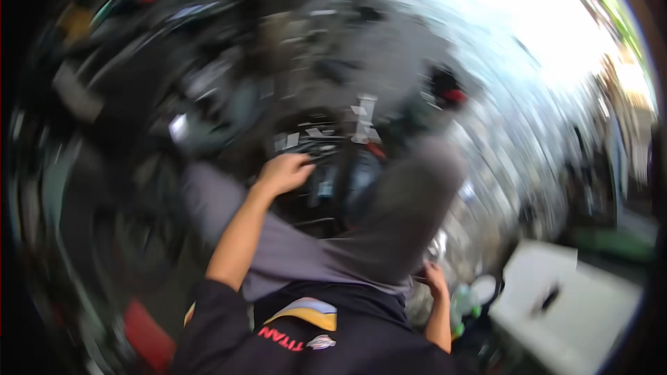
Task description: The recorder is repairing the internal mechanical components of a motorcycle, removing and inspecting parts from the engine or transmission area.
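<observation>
Head view is badly smeared by motion, so only the big shapes read. Your left hand [285, 172] sits near the middle of the picture, fingers curled down onto a dark piece of machinery [326, 167] at about twelve o'clock from your lap; you cannot tell whether it grips anything or only rests there. Your right hand [435, 279] is low at about five o'clock, just beside your right thigh, fingers bent, and the blur hides whether it holds something. Your grey trousers [389, 229] spread between the two hands, knees apart around the dark machinery. At four o'clock from the right hand a white table [570, 305] carries a small dark thing. Near that hand, at six o'clock, stands a green-and-white bottle [461, 303]. A red shape [147, 337] lies at seven o'clock.
</observation>
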Available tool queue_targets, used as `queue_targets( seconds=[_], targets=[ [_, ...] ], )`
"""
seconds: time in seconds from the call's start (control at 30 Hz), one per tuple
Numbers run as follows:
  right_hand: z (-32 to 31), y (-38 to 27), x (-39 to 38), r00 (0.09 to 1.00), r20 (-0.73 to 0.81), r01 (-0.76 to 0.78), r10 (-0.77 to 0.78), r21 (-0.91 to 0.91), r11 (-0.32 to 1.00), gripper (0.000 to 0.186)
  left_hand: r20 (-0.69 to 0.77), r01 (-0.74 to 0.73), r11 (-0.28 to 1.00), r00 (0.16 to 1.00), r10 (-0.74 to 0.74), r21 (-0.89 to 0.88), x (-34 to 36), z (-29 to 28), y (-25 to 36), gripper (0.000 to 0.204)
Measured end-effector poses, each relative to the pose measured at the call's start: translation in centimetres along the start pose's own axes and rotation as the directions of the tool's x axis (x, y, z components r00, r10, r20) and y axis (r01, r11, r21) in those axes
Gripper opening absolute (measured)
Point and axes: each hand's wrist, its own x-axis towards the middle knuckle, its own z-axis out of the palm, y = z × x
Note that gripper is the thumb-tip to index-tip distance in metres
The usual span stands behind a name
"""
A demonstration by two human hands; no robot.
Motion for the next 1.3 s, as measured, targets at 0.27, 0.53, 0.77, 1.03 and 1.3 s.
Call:
queue_targets(
  seconds=[0.27, 0.53, 0.77, 1.03, 1.3],
  targets=[
    [7.6, -41.7, -2.7, 0.581, -0.189, 0.810, -0.792, 0.045, 0.584, 0.053, -0.065, 0.239, 0.967, 0.967, -0.245, -0.085, -0.1, -2.7, -5.5, 0.038],
    [33.1, -49.6, -17.5, 0.144, 0.625, 0.984, -0.767, -0.006, 0.179, 0.036, -0.330, 0.339, 0.832, 0.800, -0.500, -0.438, -5.9, 0.6, -18.1, 0.037],
    [42.9, -41.7, -17.3, 0.293, 0.939, 0.956, -0.179, -0.294, 0.023, 0.040, -0.343, 0.119, 0.512, 0.611, -0.713, -0.851, -16.5, 3.3, -24.1, 0.025],
    [46.0, -39.9, -14.3, 0.381, 0.897, 0.893, -0.225, -0.420, -0.163, 0.053, -0.703, -0.433, 0.555, 0.464, -0.539, -0.711, -5.4, -2.9, -20.6, 0.022],
    [46.0, -46.4, -10.7, 0.462, 0.803, 0.845, -0.377, -0.527, -0.088, 0.051, -0.838, -0.610, 0.586, 0.283, -0.468, -0.533, 0.0, -9.3, -15.5, 0.026]
  ],
)
